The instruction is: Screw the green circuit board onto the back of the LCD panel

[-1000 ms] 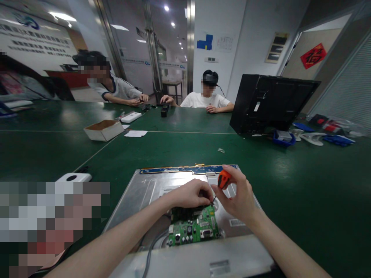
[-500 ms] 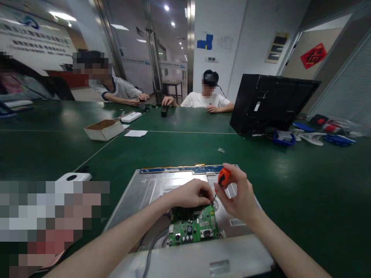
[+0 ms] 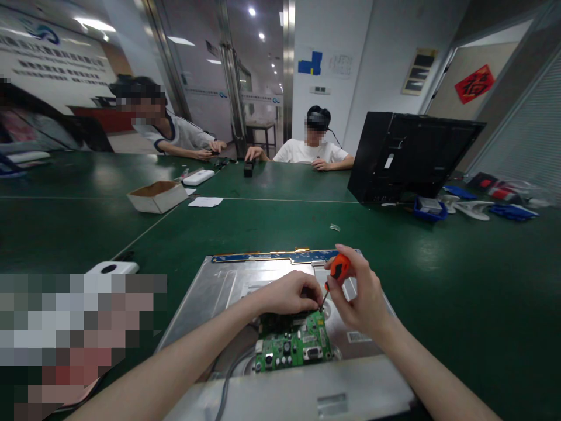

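Observation:
An orange and black screwdriver (image 3: 339, 268) is held by the handle in my right hand (image 3: 362, 292), its thin shaft slanting down to the top right corner of a green circuit board (image 3: 293, 348). My left hand (image 3: 300, 291) is closed beside the screwdriver's tip at the board's upper edge; whatever its fingertips pinch is too small to make out. The board lies on a silver metal panel (image 3: 210, 292), with a blue strip board (image 3: 258, 257) along the panel's far edge. A grey cable (image 3: 232, 374) runs left of the green board.
A black monitor (image 3: 412, 158) stands at the back right, near a blue tray (image 3: 429, 211). An open box (image 3: 158, 197) and white paper (image 3: 205, 202) lie left of centre. People sit across the green table (image 3: 280, 219); a blurred-out person is close on the left.
The fingers of my right hand have shifted on the screwdriver handle, which has turned slightly. My left hand and the board have not moved.

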`<state>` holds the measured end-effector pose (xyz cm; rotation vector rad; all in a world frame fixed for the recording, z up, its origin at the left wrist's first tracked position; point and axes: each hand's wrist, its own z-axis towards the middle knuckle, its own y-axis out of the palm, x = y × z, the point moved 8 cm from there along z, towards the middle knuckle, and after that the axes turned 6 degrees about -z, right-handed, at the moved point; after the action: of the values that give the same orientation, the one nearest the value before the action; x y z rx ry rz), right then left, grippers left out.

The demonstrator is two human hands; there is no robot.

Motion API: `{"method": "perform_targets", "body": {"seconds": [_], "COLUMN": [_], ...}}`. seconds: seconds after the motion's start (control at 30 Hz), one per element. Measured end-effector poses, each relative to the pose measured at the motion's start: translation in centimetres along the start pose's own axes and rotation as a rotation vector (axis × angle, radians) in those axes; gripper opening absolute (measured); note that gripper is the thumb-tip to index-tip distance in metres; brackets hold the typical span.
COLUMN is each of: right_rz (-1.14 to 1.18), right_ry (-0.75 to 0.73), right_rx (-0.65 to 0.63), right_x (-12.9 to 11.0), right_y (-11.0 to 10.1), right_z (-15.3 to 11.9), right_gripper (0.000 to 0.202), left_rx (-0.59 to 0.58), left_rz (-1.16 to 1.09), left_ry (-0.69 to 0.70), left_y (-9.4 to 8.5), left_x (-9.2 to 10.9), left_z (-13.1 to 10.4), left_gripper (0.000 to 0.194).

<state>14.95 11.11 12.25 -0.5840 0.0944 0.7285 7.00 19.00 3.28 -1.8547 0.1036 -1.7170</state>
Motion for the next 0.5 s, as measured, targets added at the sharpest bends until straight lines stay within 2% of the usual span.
{"method": "perform_targets", "body": {"seconds": [0.2,0.33,0.5], "right_rz": [-0.060,-0.052,0.022], "right_ry": [-0.041,-0.058,-0.018], "right_rx": [0.084,0.053,-0.040], "right_x": [-0.03,-0.37,-0.35], "right_y": [-0.31,-0.21,0.20], "right_z": [0.03,0.31,0.19], "right_gripper": [0.053,0.049,0.060], "left_rx": [0.026,0.049,0.011], "left_rz": [0.015,0.029,0.010], "left_ry": [-0.008,0.006,0.005], "left_y": [-0.18,-0.42,-0.11], "left_x": [-0.14,0.21,0.16], "left_z": [0.05,0.03,0.02], "left_gripper": [0.014,0.010,0.010]}}
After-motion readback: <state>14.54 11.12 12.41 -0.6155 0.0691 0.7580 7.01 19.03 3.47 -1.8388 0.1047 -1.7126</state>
